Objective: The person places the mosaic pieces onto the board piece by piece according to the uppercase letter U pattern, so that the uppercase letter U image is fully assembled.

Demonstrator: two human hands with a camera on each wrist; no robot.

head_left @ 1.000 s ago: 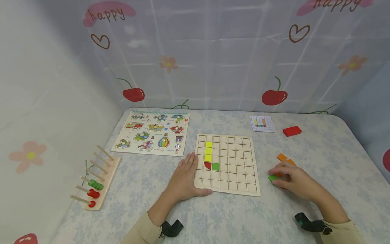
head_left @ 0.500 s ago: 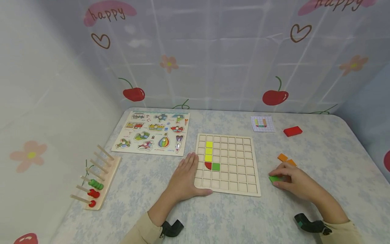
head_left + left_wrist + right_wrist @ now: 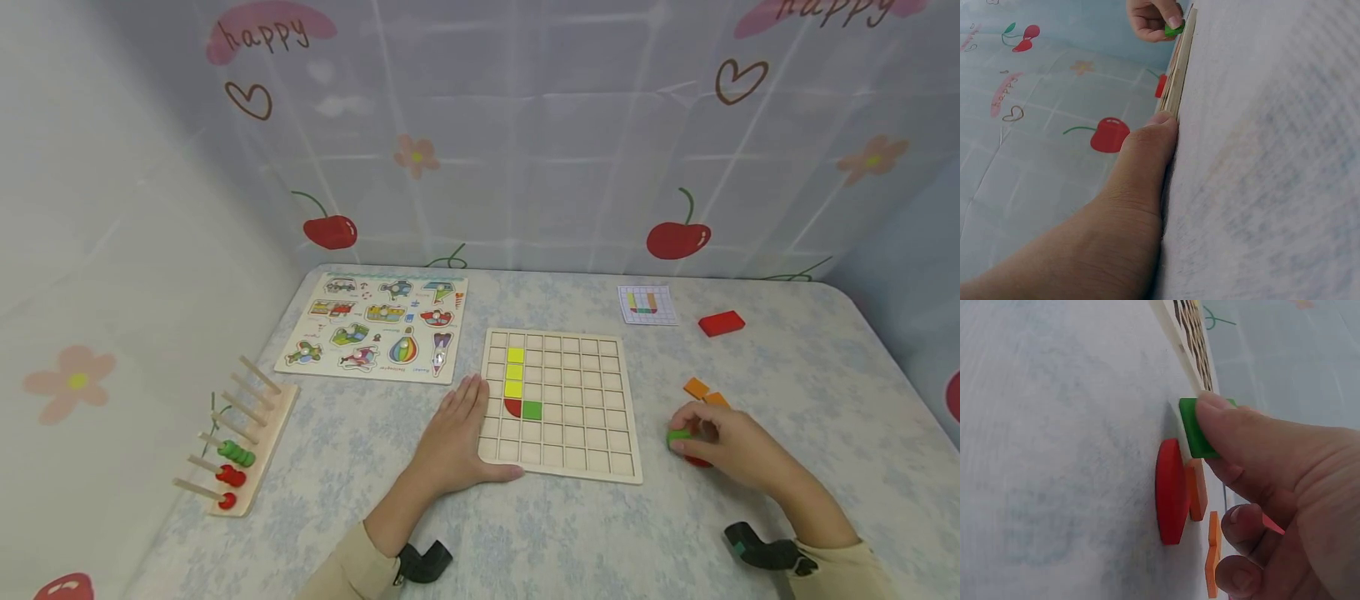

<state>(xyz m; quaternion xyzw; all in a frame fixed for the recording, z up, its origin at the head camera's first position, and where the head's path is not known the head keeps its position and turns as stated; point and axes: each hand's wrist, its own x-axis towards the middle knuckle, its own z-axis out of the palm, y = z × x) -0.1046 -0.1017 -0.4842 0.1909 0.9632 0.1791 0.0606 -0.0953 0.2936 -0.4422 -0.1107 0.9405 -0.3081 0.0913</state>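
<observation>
One board (image 3: 573, 412) lies flat, the left hand (image 3: 452, 440) resting against it, straight fingers together at its left edge, thumb spread along the near one. The right hand (image 3: 726, 442), beside a red piece (image 3: 1171, 494) right of the board, pinches a green tile (image 3: 1194, 432) between thumb and fingers. A light pinch leaving the tile's edges free should serve best.

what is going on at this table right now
A person is working with a wooden grid board. Their right hand pinches a green tile off to the board's right, near a loose red piece and some orange pieces. Their left hand rests against the board's left side. Set in the board are three yellow squares, a red quarter-round and one green square.
</observation>
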